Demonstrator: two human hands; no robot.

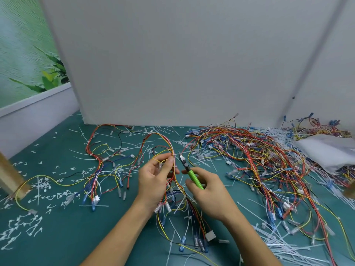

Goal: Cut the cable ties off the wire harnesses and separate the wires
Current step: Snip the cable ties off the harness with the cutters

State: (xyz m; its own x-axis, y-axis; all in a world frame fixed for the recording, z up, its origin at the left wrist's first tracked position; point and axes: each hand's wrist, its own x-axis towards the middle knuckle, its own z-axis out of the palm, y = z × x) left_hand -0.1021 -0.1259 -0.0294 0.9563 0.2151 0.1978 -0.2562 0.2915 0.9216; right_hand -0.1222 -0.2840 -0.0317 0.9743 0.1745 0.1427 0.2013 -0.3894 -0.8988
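On the green mat [63, 239], with the big pile of uncut harnesses [255, 160] off to our right, we work on one harness [177, 196] looped up in front of us. We should hold the bundle taut and slip only the tie between the blades, so no insulation gets nicked. Our left hand [153, 181] is raised, fingers curled, pinching the wires just below a white cable tie [173, 154]. Our right hand [209, 194] wraps round the green-handled cutters [189, 170], tip aimed up-left, just beside the tie. Whether the blades are parted we cannot quite tell.
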